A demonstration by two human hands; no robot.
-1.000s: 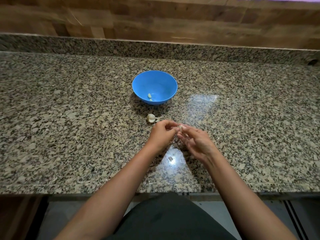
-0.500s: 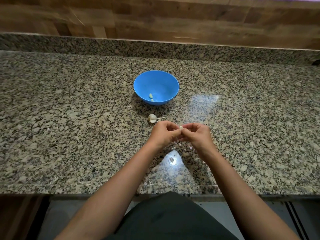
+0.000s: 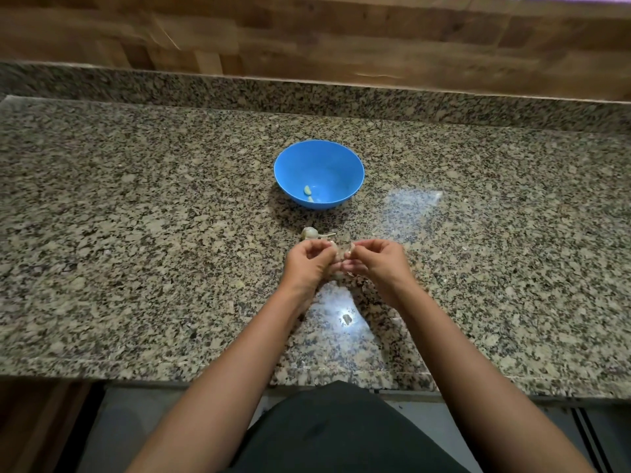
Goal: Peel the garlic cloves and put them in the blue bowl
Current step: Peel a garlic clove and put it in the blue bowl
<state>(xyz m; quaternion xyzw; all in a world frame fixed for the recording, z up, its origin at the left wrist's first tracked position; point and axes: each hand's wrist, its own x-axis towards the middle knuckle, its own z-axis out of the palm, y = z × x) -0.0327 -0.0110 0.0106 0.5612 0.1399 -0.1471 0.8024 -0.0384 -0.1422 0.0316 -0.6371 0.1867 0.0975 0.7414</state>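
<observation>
Small pale garlic clove (image 3: 342, 251): showing blurred, mostly hiding between fingertips.
Left hand (image 3: 309, 264): curling, pinching it.
Right hand (image 3: 380, 264): curling, pinching its other side.

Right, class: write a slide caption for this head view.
Left hand and right hand peel a garlic clove over the granite counter, near a blue bowl holding peeled cloves.

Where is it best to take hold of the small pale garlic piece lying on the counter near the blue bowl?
Probably pinch the small pale garlic piece by its rounded body, from above, since it lies flat; its thin stalk pointing right looks too slight.
</observation>
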